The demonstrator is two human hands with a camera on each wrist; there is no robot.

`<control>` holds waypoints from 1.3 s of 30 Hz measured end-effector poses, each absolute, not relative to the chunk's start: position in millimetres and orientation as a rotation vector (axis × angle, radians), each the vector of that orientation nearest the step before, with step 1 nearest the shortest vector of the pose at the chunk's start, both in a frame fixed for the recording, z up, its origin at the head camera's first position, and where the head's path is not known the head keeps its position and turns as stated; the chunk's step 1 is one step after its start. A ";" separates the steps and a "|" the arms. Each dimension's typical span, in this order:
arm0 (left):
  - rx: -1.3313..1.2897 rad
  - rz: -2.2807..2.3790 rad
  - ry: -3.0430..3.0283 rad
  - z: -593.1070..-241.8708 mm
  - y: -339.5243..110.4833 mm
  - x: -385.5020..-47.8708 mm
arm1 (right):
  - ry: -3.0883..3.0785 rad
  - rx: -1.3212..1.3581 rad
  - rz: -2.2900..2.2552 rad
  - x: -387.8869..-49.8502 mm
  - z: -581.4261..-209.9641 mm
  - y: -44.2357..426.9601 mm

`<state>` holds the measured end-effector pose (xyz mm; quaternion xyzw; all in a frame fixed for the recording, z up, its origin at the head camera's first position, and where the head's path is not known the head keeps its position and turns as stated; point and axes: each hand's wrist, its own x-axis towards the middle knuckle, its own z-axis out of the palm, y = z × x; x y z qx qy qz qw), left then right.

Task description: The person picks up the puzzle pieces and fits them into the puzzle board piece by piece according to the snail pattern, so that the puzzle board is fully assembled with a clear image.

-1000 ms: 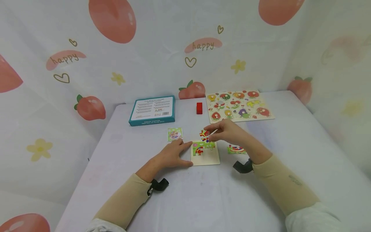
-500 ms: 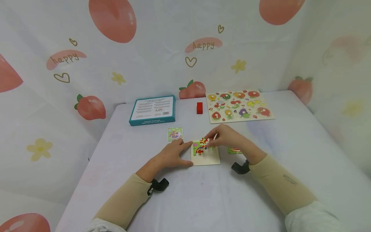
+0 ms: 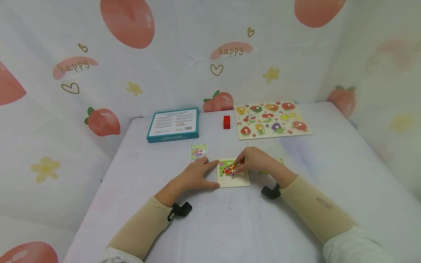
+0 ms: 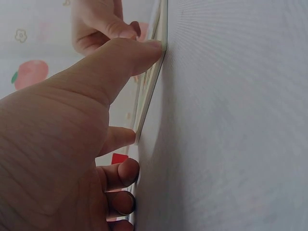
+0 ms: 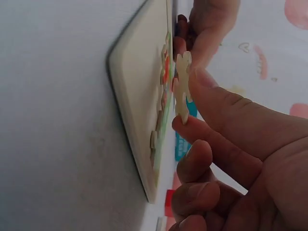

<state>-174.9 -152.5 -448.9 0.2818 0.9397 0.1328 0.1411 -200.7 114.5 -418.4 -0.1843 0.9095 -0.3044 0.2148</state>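
A square wooden puzzle board point(image 3: 235, 182) lies on the table, its upper part covered by joined green and red picture pieces. My left hand point(image 3: 194, 175) rests beside it, thumb and index finger spread and touching the board's left edge. Between thumb and index finger, my right hand point(image 3: 258, 160) pinches a jigsaw piece point(image 5: 182, 89). In the right wrist view that piece is tilted on edge, just above the laid pieces point(image 5: 166, 79). The head view shows it over the red part of the picture, partly covered by the fingers.
A small picture piece point(image 3: 199, 152) lies beyond my left hand; another green one point(image 3: 263, 172) is mostly hidden by my right hand. Farther back are a teal box point(image 3: 173, 125), a red block point(image 3: 227, 122) and a fruit peg puzzle point(image 3: 273, 120). A printed cloth hangs behind.
My right hand has come down and toward me with the jigsaw piece, from beyond the board to over the red picture. My left hand has stayed at the board's edge.
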 end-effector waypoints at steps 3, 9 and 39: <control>0.807 0.397 2.712 -448.5 -152.4 -174.2 | 2.529 -0.518 -0.832 -199.6 -420.2 114.1; 0.829 0.421 2.716 -447.3 -152.4 -172.7 | 2.534 -0.564 -0.813 -197.9 -421.0 114.3; 0.825 0.407 2.713 -446.1 -152.3 -172.9 | 2.686 -0.613 -0.495 -188.4 -418.5 100.6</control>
